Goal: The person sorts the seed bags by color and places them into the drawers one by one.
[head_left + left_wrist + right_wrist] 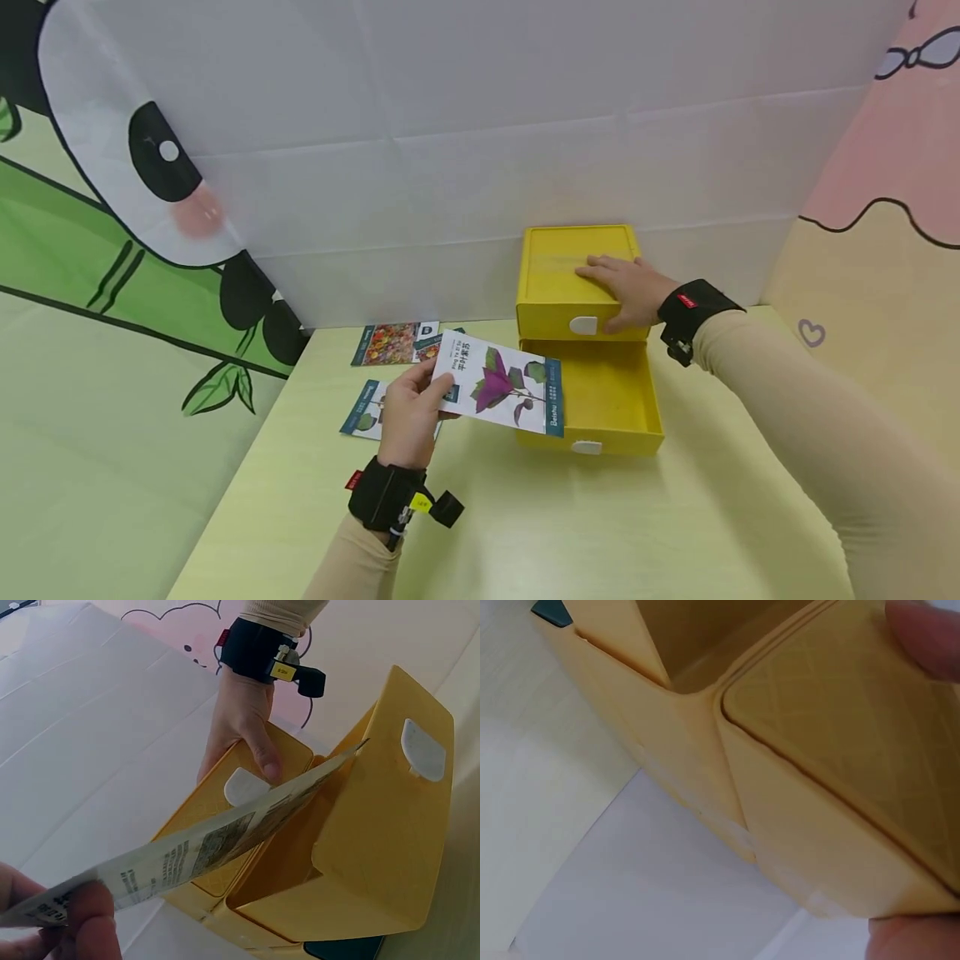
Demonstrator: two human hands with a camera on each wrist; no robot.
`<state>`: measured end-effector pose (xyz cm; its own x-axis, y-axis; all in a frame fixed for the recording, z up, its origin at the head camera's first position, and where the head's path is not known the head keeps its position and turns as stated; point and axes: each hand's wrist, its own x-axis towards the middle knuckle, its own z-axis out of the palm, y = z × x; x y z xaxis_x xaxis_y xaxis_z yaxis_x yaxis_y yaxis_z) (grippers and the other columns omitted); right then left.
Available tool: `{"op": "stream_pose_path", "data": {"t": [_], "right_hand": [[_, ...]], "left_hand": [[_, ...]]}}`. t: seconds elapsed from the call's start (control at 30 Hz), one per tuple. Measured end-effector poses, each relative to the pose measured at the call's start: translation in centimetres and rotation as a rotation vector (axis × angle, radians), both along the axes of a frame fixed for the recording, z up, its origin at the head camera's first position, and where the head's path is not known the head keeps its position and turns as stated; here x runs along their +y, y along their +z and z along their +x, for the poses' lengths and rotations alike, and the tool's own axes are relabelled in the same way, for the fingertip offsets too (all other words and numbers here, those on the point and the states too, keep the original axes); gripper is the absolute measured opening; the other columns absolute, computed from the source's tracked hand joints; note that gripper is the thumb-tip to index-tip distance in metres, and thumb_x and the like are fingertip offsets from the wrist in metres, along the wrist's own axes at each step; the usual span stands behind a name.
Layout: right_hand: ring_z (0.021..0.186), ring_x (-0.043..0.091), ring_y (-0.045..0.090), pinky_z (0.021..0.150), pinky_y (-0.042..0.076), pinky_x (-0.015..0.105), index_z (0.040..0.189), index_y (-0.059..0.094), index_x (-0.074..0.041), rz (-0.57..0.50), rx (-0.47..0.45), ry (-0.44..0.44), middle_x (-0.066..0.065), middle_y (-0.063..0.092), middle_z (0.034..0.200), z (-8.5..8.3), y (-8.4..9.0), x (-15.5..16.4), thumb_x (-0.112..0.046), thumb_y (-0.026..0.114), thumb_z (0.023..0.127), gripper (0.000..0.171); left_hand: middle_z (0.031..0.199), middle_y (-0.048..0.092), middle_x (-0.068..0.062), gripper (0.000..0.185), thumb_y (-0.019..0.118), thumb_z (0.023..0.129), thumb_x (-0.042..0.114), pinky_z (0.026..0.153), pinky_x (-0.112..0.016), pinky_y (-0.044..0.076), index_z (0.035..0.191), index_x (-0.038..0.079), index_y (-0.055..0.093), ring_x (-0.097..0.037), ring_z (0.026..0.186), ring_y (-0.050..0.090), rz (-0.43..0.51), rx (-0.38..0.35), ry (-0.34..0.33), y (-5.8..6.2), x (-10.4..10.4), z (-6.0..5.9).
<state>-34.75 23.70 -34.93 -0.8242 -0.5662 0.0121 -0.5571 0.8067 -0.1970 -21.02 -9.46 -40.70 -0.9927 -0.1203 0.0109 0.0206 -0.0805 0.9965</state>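
Observation:
My left hand point(411, 410) pinches a white seed packet point(491, 379) with a purple-leaved plant and a teal end band. Its far end overlaps the pulled-out lower drawer point(611, 392) of a yellow two-drawer box point(581, 250). In the left wrist view the packet point(217, 840) appears nearly edge-on, its printed back showing, slanting across the drawer mouth. On the box top rests my right hand point(633, 287), fingers spread, thumb down at the front face beside the white pull tab point(583, 325). The upper drawer is closed.
Left of the box, a packet with a colourful flower picture point(386, 343) lies on the pale table point(525, 533), overlapped by a smaller printed piece. Another plant packet point(363, 412) sits nearer, partly behind my left hand. A white printed backdrop point(420, 208) rises behind the box.

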Motion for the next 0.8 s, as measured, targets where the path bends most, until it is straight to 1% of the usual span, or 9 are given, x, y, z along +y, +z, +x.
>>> {"op": "stream_pose_path", "data": {"t": [0.13, 0.23, 0.4, 0.5, 0.63, 0.7, 0.8], "right_hand": [[0.143, 0.036, 0.016, 0.108, 0.004, 0.066, 0.151, 0.028, -0.01, 0.007, 0.001, -0.02, 0.017, 0.019, 0.157, 0.1, -0.1, -0.1, -0.024, 0.083, 0.073, 0.096], [0.143, 0.035, 0.017, 0.109, 0.004, 0.065, 0.151, 0.028, -0.011, 0.016, 0.005, -0.033, 0.016, 0.018, 0.157, 0.1, -0.2, -0.2, -0.025, 0.084, 0.073, 0.097], [0.144, 0.035, 0.016, 0.109, 0.005, 0.064, 0.152, 0.026, -0.012, 0.028, 0.02, -0.032, 0.015, 0.018, 0.158, 0.1, -0.3, -0.4, -0.027, 0.084, 0.073, 0.099], [0.144, 0.035, 0.015, 0.109, 0.006, 0.065, 0.152, 0.026, -0.011, 0.026, 0.026, -0.026, 0.016, 0.017, 0.158, 0.1, -0.4, -0.4, -0.026, 0.084, 0.072, 0.1], [0.144, 0.035, 0.015, 0.109, 0.006, 0.065, 0.152, 0.026, -0.012, 0.029, 0.026, -0.038, 0.015, 0.017, 0.158, 0.1, -0.5, -0.4, -0.026, 0.085, 0.072, 0.1], [0.144, 0.034, 0.014, 0.109, 0.005, 0.065, 0.152, 0.026, -0.013, 0.032, 0.023, -0.047, 0.014, 0.016, 0.158, 0.1, -0.5, -0.4, -0.026, 0.085, 0.072, 0.1], [0.144, 0.034, 0.014, 0.109, 0.005, 0.064, 0.152, 0.026, -0.013, 0.032, 0.021, -0.054, 0.013, 0.016, 0.158, 0.0, -0.6, -0.3, -0.026, 0.085, 0.072, 0.101]], "left_hand": [[0.114, 0.06, -0.018, 0.035, 0.058, 0.095, 0.009, 0.062, -0.03, 0.056, 0.129, 0.003, 0.057, -0.026, 0.087, 0.066, 0.01, 0.007, 0.001, 0.0, 0.4, -0.4], [0.114, 0.06, -0.018, 0.036, 0.059, 0.094, 0.01, 0.063, -0.031, 0.056, 0.13, 0.003, 0.057, -0.026, 0.087, 0.066, -0.009, 0.022, 0.008, 0.1, 0.5, -0.8], [0.112, 0.061, -0.014, 0.036, 0.059, 0.094, 0.012, 0.064, -0.032, 0.057, 0.13, 0.006, 0.058, -0.027, 0.088, 0.066, -0.097, 0.053, 0.044, 0.3, 0.6, -1.2], [0.11, 0.062, -0.011, 0.035, 0.06, 0.094, 0.015, 0.063, -0.033, 0.057, 0.129, 0.008, 0.059, -0.027, 0.087, 0.067, -0.182, 0.067, 0.066, 0.4, 0.7, -1.3], [0.106, 0.064, -0.01, 0.034, 0.062, 0.093, 0.017, 0.06, -0.032, 0.056, 0.127, 0.009, 0.062, -0.025, 0.082, 0.066, -0.288, 0.09, 0.081, 0.3, 1.2, -1.3], [0.104, 0.065, -0.01, 0.033, 0.062, 0.093, 0.017, 0.059, -0.032, 0.056, 0.125, 0.009, 0.063, -0.025, 0.08, 0.066, -0.309, 0.105, 0.08, 0.2, 1.4, -1.3], [0.101, 0.065, -0.011, 0.033, 0.062, 0.092, 0.016, 0.058, -0.032, 0.056, 0.124, 0.007, 0.063, -0.024, 0.079, 0.065, -0.31, 0.119, 0.07, -0.1, 1.8, -1.3]]}}
